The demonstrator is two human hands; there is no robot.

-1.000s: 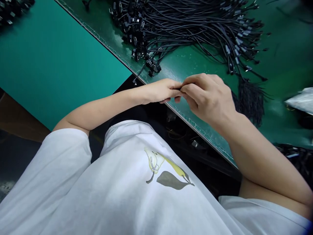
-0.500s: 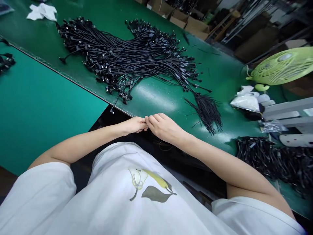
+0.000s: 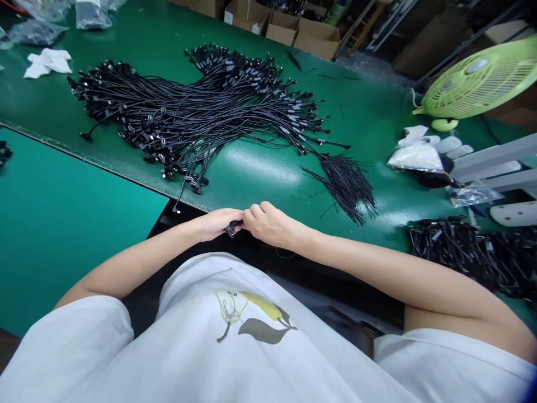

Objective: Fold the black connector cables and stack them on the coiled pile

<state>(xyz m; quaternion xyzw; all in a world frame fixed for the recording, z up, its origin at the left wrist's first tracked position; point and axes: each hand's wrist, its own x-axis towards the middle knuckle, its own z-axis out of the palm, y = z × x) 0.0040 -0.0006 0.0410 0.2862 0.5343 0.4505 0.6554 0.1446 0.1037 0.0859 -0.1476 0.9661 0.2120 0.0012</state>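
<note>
My left hand [image 3: 218, 223] is closed on a black cable [image 3: 231, 228], whose plug end sticks out below the fingers. Against its fingertips, my right hand [image 3: 265, 225] is also closed, fingers curled over the same spot; most of the cable is hidden between the two hands. Both hands are at the near edge of the green table [image 3: 260, 184], in front of my body. Just beyond them lies a large heap of black cables [image 3: 201, 106] with plugs at both ends. A bundle of thin black ties [image 3: 348, 187] rests to the right of it.
A green fan [image 3: 478, 78] stands at the right, near a white plastic bag [image 3: 417, 154]. More black cables [image 3: 470, 252] are piled at the right edge. White cloth [image 3: 48, 62] and clear bags [image 3: 37, 32] lie far left. Cardboard boxes [image 3: 316, 39] stand behind the table.
The black plug has come into sight below my left fingers; earlier the hands hid it. Both hands remain together. The camera view has shifted, with the table things appearing further left.
</note>
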